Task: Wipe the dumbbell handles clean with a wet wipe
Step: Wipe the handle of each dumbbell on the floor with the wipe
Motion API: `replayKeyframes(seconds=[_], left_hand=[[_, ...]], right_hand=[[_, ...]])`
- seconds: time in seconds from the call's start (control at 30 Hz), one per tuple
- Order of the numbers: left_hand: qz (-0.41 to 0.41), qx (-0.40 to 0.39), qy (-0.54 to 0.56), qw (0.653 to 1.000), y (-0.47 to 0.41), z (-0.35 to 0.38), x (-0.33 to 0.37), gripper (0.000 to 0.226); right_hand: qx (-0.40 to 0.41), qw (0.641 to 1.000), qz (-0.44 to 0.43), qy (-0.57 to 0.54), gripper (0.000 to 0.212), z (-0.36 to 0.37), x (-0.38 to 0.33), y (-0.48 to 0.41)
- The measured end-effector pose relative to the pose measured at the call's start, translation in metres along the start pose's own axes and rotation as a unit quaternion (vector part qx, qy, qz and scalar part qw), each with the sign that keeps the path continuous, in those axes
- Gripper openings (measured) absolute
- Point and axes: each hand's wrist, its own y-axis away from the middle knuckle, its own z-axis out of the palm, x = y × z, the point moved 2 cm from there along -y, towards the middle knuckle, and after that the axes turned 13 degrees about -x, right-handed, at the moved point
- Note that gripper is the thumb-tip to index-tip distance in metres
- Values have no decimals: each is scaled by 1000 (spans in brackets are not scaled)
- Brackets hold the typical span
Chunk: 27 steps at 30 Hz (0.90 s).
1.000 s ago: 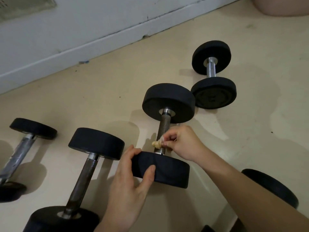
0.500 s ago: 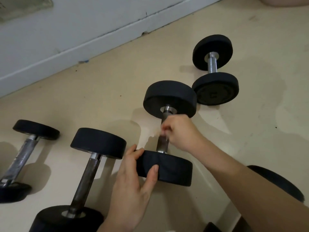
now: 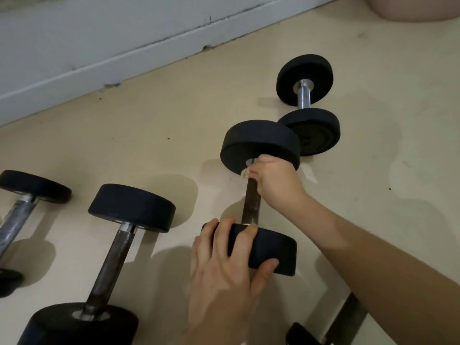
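Roughly mid-job, I'd say. Right hand (image 3: pixel 273 183) is curled tight round the dark knurled metal handle (image 3: pixel 251 205) of the middle black round-headed dumbbell (image 3: pixel 271 250). It sits at the handle's far end, hard up against the far head, w/ a pale scrap of wet wipe (image 3: pixel 245 172) poking out by the fingers. Left hand (image 3: pixel 224 265) grips the near head, fingers over the top & thumb on the outer face, prob. to stop it rolling. Dumbbell lies on the beige floor (image 3: pixel 149 135).

This handle looks part-wiped; can't tell if the others are done. Left to check:
- dull brown-handled dumbbell (image 3: pixel 112 265), just to the left
- grey-handled dumbbell (image 3: pixel 15 220), far left
- chrome-handled dumbbell (image 3: pixel 304 97), beyond
- half-seen dumbbell (image 3: pixel 351 317), lower right

In the way: the far head blocks the wipe's reach at the collar. Chrome one's near head sits right beside it, touching or not unclear.
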Motion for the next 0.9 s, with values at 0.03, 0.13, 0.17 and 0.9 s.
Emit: replayKeyframes(seconds=[0.03,0.13,0.17,0.9], left_hand=[[14,-8,-4,1000,1,0,1,49],[38,-14,5,999,-2,-4,8,48],[35,-20,1,999,-4,-5,11,49],[157,-36,55,985,-6,10,24,45]], right_hand=[[-1,1000,-14,-12,17,1,-2,6],[-62,995,-81,-13,7,0,-12,42],[-47,996,-82,-8,9,-3,-8,42],[29,994,3,-101,13,-13,36,43]])
